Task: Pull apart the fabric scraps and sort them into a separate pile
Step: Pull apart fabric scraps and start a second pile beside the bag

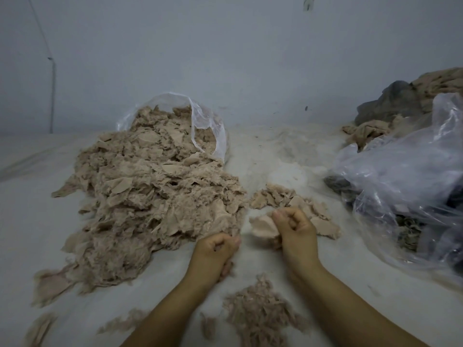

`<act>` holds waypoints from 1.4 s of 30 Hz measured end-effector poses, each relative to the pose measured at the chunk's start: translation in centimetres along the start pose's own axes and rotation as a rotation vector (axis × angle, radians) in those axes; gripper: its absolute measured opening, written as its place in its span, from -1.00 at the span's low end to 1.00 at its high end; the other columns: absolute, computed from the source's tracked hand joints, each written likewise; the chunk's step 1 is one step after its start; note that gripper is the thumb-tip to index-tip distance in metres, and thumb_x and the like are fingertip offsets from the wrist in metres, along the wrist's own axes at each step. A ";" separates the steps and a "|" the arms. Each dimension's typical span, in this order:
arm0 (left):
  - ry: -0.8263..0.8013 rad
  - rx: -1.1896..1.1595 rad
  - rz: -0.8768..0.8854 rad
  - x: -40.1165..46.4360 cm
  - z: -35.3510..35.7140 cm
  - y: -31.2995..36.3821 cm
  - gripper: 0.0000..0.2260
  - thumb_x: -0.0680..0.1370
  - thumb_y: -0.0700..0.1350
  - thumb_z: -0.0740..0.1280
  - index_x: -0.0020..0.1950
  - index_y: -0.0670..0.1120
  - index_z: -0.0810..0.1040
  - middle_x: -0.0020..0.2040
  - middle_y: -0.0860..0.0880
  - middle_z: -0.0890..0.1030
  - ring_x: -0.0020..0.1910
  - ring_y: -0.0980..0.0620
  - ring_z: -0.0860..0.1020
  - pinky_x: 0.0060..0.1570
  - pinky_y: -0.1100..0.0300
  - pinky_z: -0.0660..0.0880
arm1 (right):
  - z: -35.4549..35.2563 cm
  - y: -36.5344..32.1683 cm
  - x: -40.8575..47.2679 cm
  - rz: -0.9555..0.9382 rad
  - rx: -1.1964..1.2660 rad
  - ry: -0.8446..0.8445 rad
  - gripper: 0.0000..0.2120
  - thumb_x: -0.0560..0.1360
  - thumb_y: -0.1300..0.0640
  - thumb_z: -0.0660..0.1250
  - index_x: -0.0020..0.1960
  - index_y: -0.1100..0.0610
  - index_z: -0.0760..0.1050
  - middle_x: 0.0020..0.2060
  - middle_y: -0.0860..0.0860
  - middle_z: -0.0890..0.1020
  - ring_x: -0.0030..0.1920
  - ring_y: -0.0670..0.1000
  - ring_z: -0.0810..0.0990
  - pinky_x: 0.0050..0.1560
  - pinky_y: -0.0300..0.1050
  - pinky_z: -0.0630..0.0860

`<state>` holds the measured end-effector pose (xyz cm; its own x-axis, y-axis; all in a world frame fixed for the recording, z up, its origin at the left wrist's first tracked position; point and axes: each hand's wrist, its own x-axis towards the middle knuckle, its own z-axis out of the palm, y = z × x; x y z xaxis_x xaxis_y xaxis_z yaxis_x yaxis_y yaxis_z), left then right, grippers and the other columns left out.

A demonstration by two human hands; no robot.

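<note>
My left grip [217, 249] is curled tight at the near edge of the big scrap heap [150, 191], pinching a bit of beige fabric. My right grip [294, 227] is clenched on a pale scrap [261, 227], just in front of the small sorted pile [288, 201]. Frayed bits [260, 314] lie between my forearms.

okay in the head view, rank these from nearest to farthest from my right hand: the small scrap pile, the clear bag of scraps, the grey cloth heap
From the right hand:
1. Small scrap pile, just beyond it.
2. Clear bag of scraps, far left.
3. Grey cloth heap, far right, by the wall.
</note>
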<state>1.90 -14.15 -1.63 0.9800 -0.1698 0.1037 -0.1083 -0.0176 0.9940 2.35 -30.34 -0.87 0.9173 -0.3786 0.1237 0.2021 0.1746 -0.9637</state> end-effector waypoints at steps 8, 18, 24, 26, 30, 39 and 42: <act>0.088 -0.168 0.045 -0.1 -1.6 0.3 -0.79 0.54 -0.11 0.27 -0.23 -0.20 0.51 -0.59 0.00 0.37 -0.68 0.14 0.21 -0.64 0.40 0.15 | -0.7 -0.8 -1.2 -0.319 -0.760 -0.178 -0.64 0.48 0.14 0.38 0.25 -0.05 0.46 0.11 -0.08 0.49 -0.01 -0.19 0.46 0.03 -0.30 0.40; -0.003 -0.071 0.211 -0.4 -1.5 0.4 -0.81 0.57 -0.23 0.25 0.15 -0.05 0.48 -0.08 0.05 0.67 -0.57 0.14 0.33 -0.55 0.30 0.31 | 0.5 1.1 -2.3 -0.239 -0.400 -0.510 -0.71 0.40 0.43 0.37 -0.20 0.03 0.57 -0.30 -0.11 0.65 -0.22 -0.15 0.61 -0.14 -0.25 0.50; -0.068 0.567 0.191 0.1 -2.2 -0.7 -0.78 0.58 -0.30 0.19 0.04 -0.01 0.54 -0.09 0.03 0.55 -0.21 0.15 0.50 -0.20 0.37 0.41 | -0.1 0.4 -2.4 -0.236 -0.196 -0.495 -0.58 0.37 0.55 0.34 -0.22 0.03 0.66 -0.30 -0.03 0.69 -0.26 -0.06 0.65 -0.19 -0.21 0.55; 0.019 0.675 0.214 0.5 -2.4 -0.6 -0.85 0.59 -0.23 0.21 0.02 -0.02 0.53 -0.07 0.05 0.54 -0.11 0.10 0.48 -0.19 0.40 0.34 | -0.3 0.5 -2.0 -0.225 -0.144 -0.389 -0.48 0.35 0.61 0.26 -0.24 0.00 0.68 -0.28 0.00 0.70 -0.25 0.08 0.66 -0.23 -0.02 0.56; 0.121 0.594 0.055 0.5 -3.1 -0.6 -0.88 0.57 -0.15 0.25 0.05 -0.02 0.55 -0.05 0.03 0.58 -0.15 0.12 0.48 -0.20 0.30 0.38 | -0.4 0.9 -1.7 -0.224 -0.142 -0.303 -0.45 0.37 0.59 0.24 -0.26 -0.04 0.67 -0.28 0.07 0.69 -0.25 0.30 0.59 -0.18 0.06 0.52; -0.061 0.302 0.163 -0.8 -1.1 0.2 -0.74 0.54 -0.15 0.32 0.10 0.20 0.47 -0.39 0.11 0.59 -0.51 0.22 0.50 -0.45 0.34 0.43 | -0.4 0.3 -2.4 0.051 0.056 -0.581 -0.79 0.44 0.29 0.35 0.04 0.10 0.57 -0.14 0.05 0.68 -0.11 0.01 0.66 -0.14 -0.18 0.57; -0.020 0.333 0.190 -0.7 -1.0 -0.2 -0.78 0.54 -0.29 0.27 -0.06 0.04 0.58 -0.44 0.10 0.56 -0.53 0.12 0.50 -0.48 0.26 0.44 | -0.3 0.5 -2.5 0.122 -0.058 -0.554 -0.74 0.44 0.15 0.43 0.12 0.04 0.56 -0.07 0.11 0.63 -0.09 0.01 0.66 -0.08 -0.16 0.57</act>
<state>1.40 -13.02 -1.89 0.9341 -0.2198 0.2814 -0.3395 -0.3022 0.8907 0.04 -29.56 -1.71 0.9790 0.1769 0.1012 0.0785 0.1313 -0.9882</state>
